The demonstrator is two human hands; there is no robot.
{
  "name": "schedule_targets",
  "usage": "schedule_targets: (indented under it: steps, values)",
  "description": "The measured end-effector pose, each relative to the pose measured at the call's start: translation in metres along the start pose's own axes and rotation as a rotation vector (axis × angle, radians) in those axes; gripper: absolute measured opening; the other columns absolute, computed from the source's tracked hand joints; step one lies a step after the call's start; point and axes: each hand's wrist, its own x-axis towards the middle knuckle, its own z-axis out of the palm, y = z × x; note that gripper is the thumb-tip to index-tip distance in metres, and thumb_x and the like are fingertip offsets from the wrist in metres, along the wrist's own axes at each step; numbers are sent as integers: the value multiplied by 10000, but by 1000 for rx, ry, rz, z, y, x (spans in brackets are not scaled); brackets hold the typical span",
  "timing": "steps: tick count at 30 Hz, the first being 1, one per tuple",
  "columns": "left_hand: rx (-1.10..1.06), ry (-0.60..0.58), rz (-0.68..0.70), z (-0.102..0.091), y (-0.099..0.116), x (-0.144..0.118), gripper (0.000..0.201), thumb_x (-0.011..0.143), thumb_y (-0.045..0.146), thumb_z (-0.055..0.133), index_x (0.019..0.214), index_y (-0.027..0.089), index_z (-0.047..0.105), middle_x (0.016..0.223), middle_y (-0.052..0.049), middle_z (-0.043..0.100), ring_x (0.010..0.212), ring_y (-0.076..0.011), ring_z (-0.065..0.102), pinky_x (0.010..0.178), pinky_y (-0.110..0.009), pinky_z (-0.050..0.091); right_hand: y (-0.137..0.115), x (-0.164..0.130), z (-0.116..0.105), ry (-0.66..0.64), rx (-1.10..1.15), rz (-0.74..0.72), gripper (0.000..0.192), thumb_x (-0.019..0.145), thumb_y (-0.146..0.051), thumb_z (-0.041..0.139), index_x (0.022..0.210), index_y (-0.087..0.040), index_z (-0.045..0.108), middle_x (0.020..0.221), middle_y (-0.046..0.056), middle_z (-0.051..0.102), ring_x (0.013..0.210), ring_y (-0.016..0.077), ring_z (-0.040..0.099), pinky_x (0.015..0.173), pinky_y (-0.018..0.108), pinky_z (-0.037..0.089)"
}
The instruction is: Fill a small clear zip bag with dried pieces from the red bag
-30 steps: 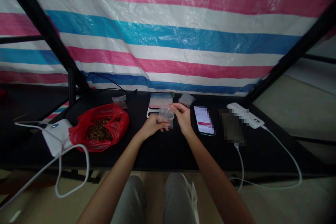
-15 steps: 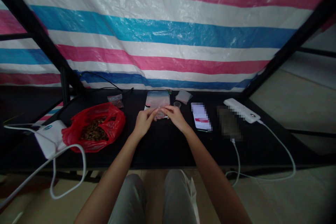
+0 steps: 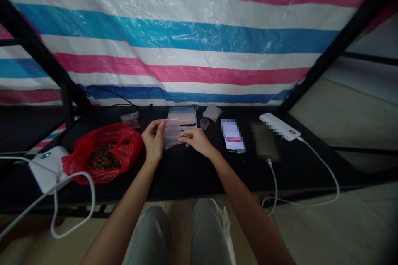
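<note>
A small clear plastic bag (image 3: 172, 131) is stretched between my hands, just above the black table. My left hand (image 3: 153, 140) pinches its left side between thumb and fingers. At the bag's right edge, my right hand (image 3: 198, 140) has its thumb and fingers pressed together on the plastic. No contents show in the bag. Behind it lies a flat device with a shiny top (image 3: 182, 116), its kind unclear. Right of that stand a small clear cup (image 3: 204, 124) and a stack of small clear bags (image 3: 212, 112).
To the left sits an open red plastic bag (image 3: 133, 145) of small brown pieces, with a filled clear bag (image 3: 130, 120) behind it. A white box (image 3: 46, 169) with cables is farther left. A phone (image 3: 233, 136), a dark blurred device (image 3: 265, 140) and a white power bank (image 3: 279, 126) lie right.
My hands have moved apart, the left one leftward. The plastic, bunched between my fingertips before, is now spread out flat. The whole view has shifted slightly.
</note>
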Motion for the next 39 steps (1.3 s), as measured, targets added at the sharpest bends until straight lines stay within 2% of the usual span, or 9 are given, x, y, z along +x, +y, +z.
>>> schedule_targets:
  steps: [3, 8, 11, 13, 19, 24, 27, 31, 39]
  values:
    - [-67, 11, -11, 0, -2, 1, 257, 806, 390, 518, 832, 148, 598, 693, -5, 589, 583, -98, 513, 563, -195, 397, -1, 1, 0, 13, -3, 10, 148, 755, -284, 615, 836, -191, 698, 684, 2, 683, 462, 82, 560, 515, 198, 440]
    - [-86, -138, -73, 4, -11, 2, 393, 754, 421, 574, 1072, 195, 528, 824, -12, 617, 678, -122, 572, 562, -198, 417, 1, 4, -3, 183, -79, 42, 152, 770, -302, 601, 846, -215, 699, 725, -4, 689, 474, 84, 569, 510, 199, 427]
    - [66, -335, -134, 5, -18, 3, 337, 703, 445, 616, 876, 156, 621, 732, -16, 631, 596, -121, 556, 525, -204, 399, 4, 6, -7, 307, -115, 54, 158, 779, -328, 591, 826, -217, 693, 730, -5, 690, 521, 97, 588, 531, 202, 435]
    - [151, -406, -124, 5, -21, 3, 312, 699, 449, 617, 763, 145, 650, 667, -15, 636, 558, -118, 546, 541, -212, 400, 6, 7, -9, 353, -134, 66, 160, 770, -342, 601, 811, -216, 691, 719, -3, 688, 559, 110, 602, 554, 208, 446]
    - [261, -345, -87, 2, -21, 4, 320, 695, 462, 608, 748, 155, 683, 675, -21, 670, 611, -135, 584, 620, -228, 425, 9, 10, -11, 353, -27, 75, 327, 677, -377, 689, 968, -229, 671, 817, 18, 706, 676, 148, 645, 626, 245, 481]
    - [341, -248, -23, 0, -24, 7, 287, 652, 439, 645, 725, 167, 699, 738, -40, 686, 712, -167, 604, 706, -266, 436, 1, 9, -15, 361, -28, 41, 208, 675, -348, 688, 806, -188, 709, 804, 40, 713, 732, 174, 655, 678, 268, 492]
    - [323, -218, -15, 1, -27, 8, 271, 639, 421, 659, 724, 166, 699, 736, -40, 684, 695, -161, 605, 704, -264, 444, -2, 9, -17, 411, -57, 48, 166, 672, -295, 697, 802, -192, 712, 805, 35, 714, 710, 167, 649, 687, 268, 489]
    - [299, -189, -72, 1, -29, 7, 283, 640, 409, 657, 759, 156, 698, 722, -41, 684, 667, -156, 607, 678, -260, 454, -2, 10, -17, 386, -112, 25, 133, 688, -245, 689, 809, -195, 714, 794, 30, 711, 697, 158, 638, 683, 260, 469]
    - [390, -229, 23, -2, -27, 8, 243, 723, 374, 580, 782, 169, 695, 780, -43, 680, 756, -172, 613, 722, -269, 442, 0, 6, -18, 380, -375, -69, 99, 756, -293, 649, 796, -226, 710, 821, 25, 699, 815, 168, 576, 768, 289, 386]
